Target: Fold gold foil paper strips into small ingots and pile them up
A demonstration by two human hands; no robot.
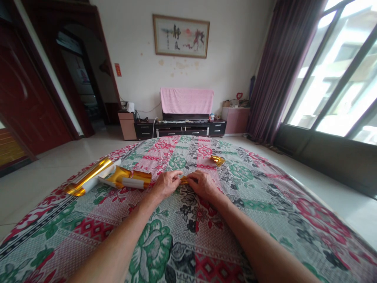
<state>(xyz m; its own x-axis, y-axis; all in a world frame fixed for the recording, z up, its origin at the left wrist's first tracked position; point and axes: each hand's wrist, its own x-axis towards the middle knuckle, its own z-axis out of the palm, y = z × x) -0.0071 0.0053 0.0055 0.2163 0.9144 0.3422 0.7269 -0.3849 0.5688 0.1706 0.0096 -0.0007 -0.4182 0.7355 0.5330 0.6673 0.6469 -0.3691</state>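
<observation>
Between my two hands is a small piece of gold foil paper, low over the flowered cloth. My left hand pinches its left end, and my right hand pinches the right end. Most of the piece is hidden by my fingers, so its exact shape cannot be made out. A folded gold foil piece lies on the cloth just beyond my right hand. To the left of my left hand rest curled gold foil sheets with white undersides, partly rolled and overlapping.
A patterned cloth in red, green and grey covers the broad surface before me. Past its far edge stands a low black cabinet with a pink towel draped above it. A purple curtain hangs beside the window at right.
</observation>
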